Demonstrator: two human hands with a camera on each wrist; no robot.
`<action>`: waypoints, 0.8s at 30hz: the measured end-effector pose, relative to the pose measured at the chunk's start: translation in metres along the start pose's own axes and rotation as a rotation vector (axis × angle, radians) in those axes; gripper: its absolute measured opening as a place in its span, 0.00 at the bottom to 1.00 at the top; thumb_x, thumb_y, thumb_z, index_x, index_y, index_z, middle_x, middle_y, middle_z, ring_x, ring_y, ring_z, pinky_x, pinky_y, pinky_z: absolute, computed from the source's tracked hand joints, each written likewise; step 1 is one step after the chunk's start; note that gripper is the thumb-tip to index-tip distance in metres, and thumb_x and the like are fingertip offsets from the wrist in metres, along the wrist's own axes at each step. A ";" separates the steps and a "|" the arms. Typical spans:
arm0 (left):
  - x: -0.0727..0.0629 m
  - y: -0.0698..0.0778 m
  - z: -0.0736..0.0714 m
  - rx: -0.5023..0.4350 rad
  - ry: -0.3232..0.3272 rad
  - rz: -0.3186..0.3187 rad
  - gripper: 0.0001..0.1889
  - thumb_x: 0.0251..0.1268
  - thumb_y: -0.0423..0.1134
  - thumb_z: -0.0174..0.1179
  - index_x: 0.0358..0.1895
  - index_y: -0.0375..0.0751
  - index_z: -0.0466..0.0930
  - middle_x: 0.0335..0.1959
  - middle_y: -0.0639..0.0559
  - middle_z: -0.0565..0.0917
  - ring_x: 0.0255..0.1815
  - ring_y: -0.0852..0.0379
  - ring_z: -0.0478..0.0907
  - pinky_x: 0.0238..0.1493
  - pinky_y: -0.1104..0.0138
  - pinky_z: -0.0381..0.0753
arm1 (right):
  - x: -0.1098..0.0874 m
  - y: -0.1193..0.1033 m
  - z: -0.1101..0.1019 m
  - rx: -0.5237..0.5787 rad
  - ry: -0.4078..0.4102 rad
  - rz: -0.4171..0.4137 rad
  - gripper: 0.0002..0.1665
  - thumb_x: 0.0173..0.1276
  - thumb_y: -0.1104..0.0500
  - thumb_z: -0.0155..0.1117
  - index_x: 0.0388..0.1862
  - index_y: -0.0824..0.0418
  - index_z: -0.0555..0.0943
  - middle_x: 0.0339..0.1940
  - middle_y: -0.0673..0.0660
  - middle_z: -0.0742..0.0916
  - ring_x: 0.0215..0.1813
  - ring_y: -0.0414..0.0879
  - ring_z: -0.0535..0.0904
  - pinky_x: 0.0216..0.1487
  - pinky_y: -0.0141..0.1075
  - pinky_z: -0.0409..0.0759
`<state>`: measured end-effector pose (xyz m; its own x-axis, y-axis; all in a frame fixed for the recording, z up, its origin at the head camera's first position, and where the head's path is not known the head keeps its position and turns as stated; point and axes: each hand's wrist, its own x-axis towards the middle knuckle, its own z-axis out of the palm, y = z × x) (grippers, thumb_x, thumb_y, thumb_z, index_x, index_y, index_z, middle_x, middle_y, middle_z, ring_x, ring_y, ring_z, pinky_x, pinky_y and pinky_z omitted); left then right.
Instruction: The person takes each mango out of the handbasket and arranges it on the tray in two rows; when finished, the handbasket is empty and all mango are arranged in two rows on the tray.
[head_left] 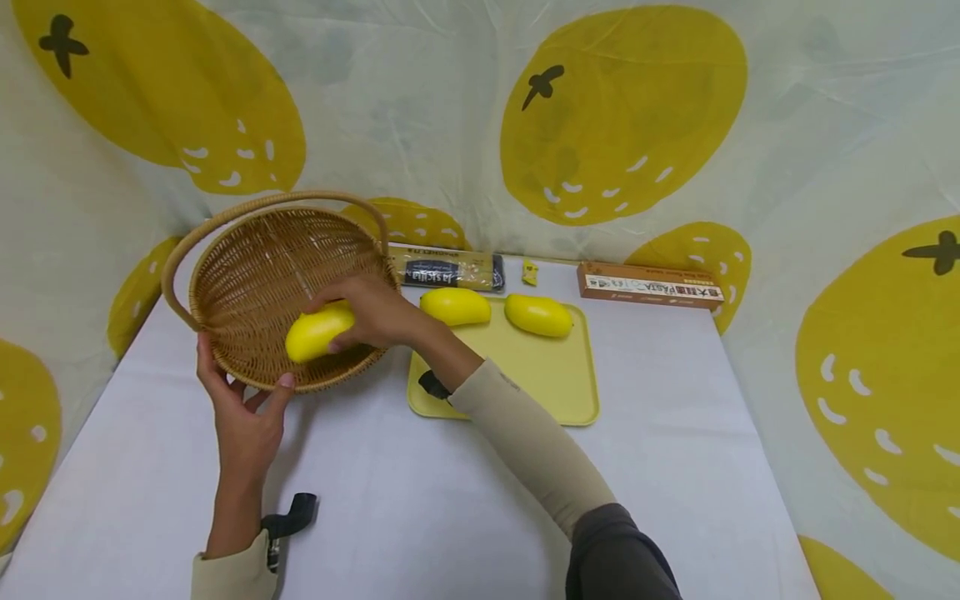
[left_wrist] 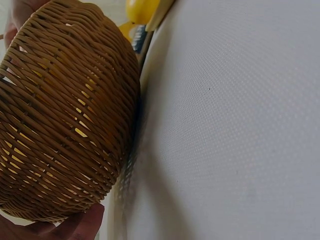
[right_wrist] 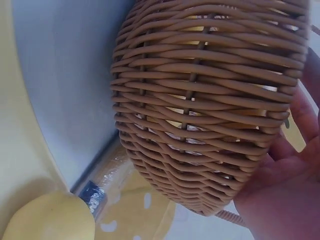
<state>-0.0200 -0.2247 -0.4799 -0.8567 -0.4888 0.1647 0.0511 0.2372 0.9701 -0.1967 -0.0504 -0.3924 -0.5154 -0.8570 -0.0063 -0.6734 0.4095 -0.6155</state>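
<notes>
My left hand (head_left: pixel 247 421) grips the near left rim of a brown wicker basket (head_left: pixel 247 275), thumb at the rim and fingers on its outside. The basket is tilted with its opening facing me. Over that opening, my right hand (head_left: pixel 375 312) holds a yellow mango (head_left: pixel 318 332) between thumb and fingers. In the right wrist view, the basket's woven wall (right_wrist: pixel 205 100) hides the mango and most of the fingers. Two more mangoes, one on the left (head_left: pixel 456 307) and one on the right (head_left: pixel 538 316), lie at the back of a pale yellow tray (head_left: pixel 525 379).
Behind the tray lie a dark-ended pasta packet (head_left: pixel 450 268), a small yellow wrapped piece (head_left: pixel 529 272) and a long brown pasta box (head_left: pixel 651 285). The basket's arched handle (head_left: pixel 285 198) rises at the back. A fruit-printed curtain (head_left: pixel 450 108) hangs behind the white-covered table (head_left: pixel 420 517).
</notes>
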 end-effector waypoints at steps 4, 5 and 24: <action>0.000 0.001 0.000 0.002 0.004 0.002 0.59 0.66 0.33 0.70 0.87 0.66 0.34 0.86 0.55 0.53 0.75 0.40 0.68 0.60 0.76 0.79 | -0.008 -0.003 -0.002 0.024 0.076 -0.003 0.34 0.61 0.51 0.84 0.67 0.49 0.85 0.68 0.46 0.86 0.72 0.42 0.77 0.73 0.31 0.69; 0.000 0.001 0.000 0.002 0.003 0.005 0.59 0.67 0.33 0.70 0.87 0.66 0.34 0.86 0.55 0.53 0.75 0.40 0.68 0.60 0.76 0.79 | -0.010 -0.004 -0.002 0.028 0.093 -0.001 0.34 0.62 0.50 0.84 0.68 0.48 0.85 0.69 0.46 0.86 0.73 0.42 0.76 0.75 0.32 0.69; -0.001 0.002 0.002 0.008 0.003 0.006 0.59 0.66 0.33 0.70 0.87 0.66 0.34 0.85 0.55 0.54 0.74 0.41 0.68 0.59 0.75 0.78 | -0.062 -0.018 -0.017 0.150 0.460 -0.026 0.35 0.57 0.51 0.86 0.65 0.50 0.87 0.64 0.48 0.88 0.69 0.41 0.79 0.72 0.31 0.72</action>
<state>-0.0200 -0.2223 -0.4786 -0.8549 -0.4897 0.1712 0.0525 0.2468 0.9677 -0.1610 0.0005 -0.3677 -0.7033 -0.6250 0.3388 -0.6226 0.3114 -0.7179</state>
